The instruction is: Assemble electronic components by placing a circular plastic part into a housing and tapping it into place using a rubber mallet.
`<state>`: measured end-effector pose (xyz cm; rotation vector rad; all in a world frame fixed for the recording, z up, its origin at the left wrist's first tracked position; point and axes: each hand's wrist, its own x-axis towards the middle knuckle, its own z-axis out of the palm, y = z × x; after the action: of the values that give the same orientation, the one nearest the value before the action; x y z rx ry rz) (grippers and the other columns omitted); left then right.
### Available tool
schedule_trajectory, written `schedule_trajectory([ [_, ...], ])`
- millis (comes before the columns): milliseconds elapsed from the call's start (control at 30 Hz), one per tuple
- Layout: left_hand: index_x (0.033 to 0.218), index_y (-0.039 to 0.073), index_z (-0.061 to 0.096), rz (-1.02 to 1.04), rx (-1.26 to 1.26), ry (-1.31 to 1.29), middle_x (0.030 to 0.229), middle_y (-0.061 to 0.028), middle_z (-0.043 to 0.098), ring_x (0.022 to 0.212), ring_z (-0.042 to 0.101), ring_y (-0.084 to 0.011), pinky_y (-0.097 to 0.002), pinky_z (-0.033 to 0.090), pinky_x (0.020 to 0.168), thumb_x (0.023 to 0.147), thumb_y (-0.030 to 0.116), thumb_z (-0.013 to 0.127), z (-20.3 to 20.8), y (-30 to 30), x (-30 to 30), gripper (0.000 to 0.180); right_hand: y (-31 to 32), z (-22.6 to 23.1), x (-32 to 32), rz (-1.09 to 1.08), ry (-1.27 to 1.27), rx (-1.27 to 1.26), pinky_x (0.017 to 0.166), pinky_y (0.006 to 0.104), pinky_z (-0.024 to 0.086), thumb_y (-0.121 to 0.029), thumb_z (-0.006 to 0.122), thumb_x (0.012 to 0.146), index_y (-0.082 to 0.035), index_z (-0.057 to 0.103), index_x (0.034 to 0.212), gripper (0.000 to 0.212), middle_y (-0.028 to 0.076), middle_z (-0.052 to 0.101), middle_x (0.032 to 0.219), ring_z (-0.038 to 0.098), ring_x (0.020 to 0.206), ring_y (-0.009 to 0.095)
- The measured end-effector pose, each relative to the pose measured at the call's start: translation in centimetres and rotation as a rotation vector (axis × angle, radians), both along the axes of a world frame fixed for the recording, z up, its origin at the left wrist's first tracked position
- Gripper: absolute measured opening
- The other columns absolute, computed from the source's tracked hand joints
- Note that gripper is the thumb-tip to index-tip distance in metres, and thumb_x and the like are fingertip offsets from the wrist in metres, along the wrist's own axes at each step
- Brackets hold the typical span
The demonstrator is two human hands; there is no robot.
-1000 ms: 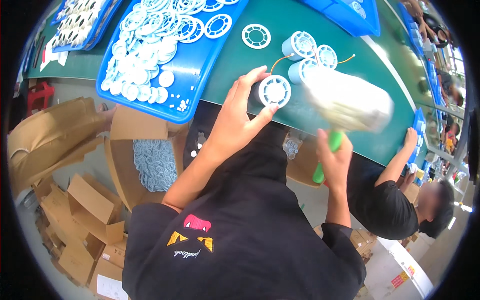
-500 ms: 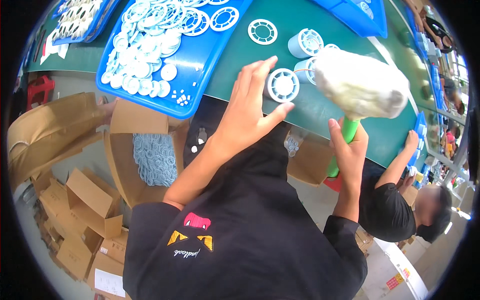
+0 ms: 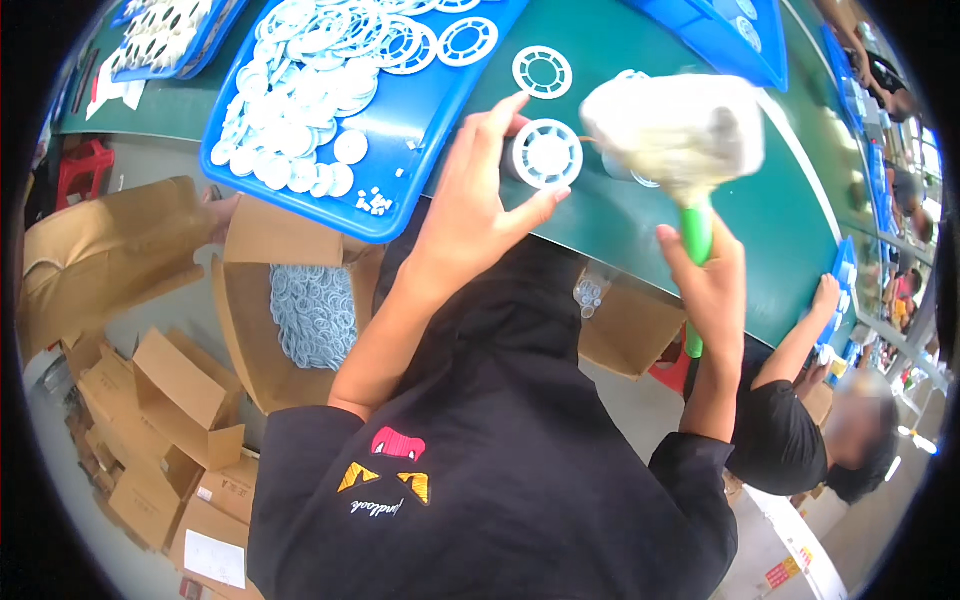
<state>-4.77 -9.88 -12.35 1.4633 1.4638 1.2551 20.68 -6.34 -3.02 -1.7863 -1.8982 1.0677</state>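
Observation:
My left hand (image 3: 470, 195) curves around a white round plastic housing (image 3: 547, 155) with a spoked ring on top, fingers at its far left side and thumb at its near edge. My right hand (image 3: 712, 290) is closed around the green handle of a mallet (image 3: 675, 125) with a thick whitish head. The head is raised over the table, just right of the housing, and looks blurred. Behind it, other white housings are mostly hidden. A loose white spoked ring (image 3: 542, 72) lies flat on the green table (image 3: 770, 230) beyond my left hand.
A blue tray (image 3: 400, 190) on the left holds piled white rings, discs and small white bits. A blue bin (image 3: 700, 35) stands at the far right. Below the table are cardboard boxes, one with grey-blue rings (image 3: 312, 315). A co-worker (image 3: 800, 400) sits at the right.
My left hand has closed in on the housing, which has shifted slightly left. The mallet head has moved left and now covers more of the housings behind it.

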Motion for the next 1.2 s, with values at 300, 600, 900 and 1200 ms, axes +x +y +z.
schedule_trajectory([
  [300, 0.162, 0.0, 0.034, 0.033, 0.062, -0.1, 0.144, -0.0197, 0.058, 0.135, 0.057, -0.0302, -0.0438, 0.04, 0.12, 0.087, 0.017, 0.085, -1.2, 0.1, 0.3, 0.092, 1.7, 1.1, 0.4, -0.006, -0.009, -0.035, 0.064, 0.0271, 0.045, -0.013, 0.072, 0.1, 0.002, 0.069, 0.116, 0.023, -0.001, 0.065, 0.078, 0.05, 0.069, 0.008],
  [600, 0.162, 0.0, 0.033, 0.028, 0.034, -0.069, 0.143, -0.0192, 0.059, 0.134, 0.058, -0.0302, -0.0441, 0.04, 0.12, 0.085, 0.016, 0.085, -0.8, 0.2, 0.1, 0.094, 3.1, 2.6, -1.2, 0.128, -0.07, 0.029, 0.062, 0.032, 0.046, -0.01, 0.071, 0.098, 0.002, 0.068, 0.115, 0.021, 0.004, 0.062, 0.075, 0.053, 0.068, 0.01],
  [900, 0.151, 0.001, 0.051, -0.066, -0.028, -0.09, 0.142, -0.0171, 0.06, 0.132, 0.059, -0.0278, -0.0387, 0.042, 0.117, 0.086, 0.013, 0.083, 0.1, 0.1, -0.5, 0.073, 4.8, 2.7, -0.6, 0.265, -0.106, 0.103, 0.065, 0.0377, 0.048, -0.012, 0.071, 0.095, 0.004, 0.061, 0.1, 0.019, 0.017, 0.056, 0.073, 0.056, 0.064, 0.017],
  [1200, 0.141, -0.001, 0.054, -0.342, 0.116, -0.242, 0.136, -0.022, 0.061, 0.131, 0.056, -0.0398, -0.048, 0.045, 0.114, 0.087, 0.013, 0.078, -1.3, 1.6, 13.1, 0.061, 0.8, 1.7, 2.1, -0.14, 0.332, 0.067, 0.045, 0.0223, 0.034, -0.008, 0.073, 0.101, -0.007, 0.055, 0.089, 0.021, -0.004, 0.052, 0.068, 0.046, 0.051, 0.004],
])
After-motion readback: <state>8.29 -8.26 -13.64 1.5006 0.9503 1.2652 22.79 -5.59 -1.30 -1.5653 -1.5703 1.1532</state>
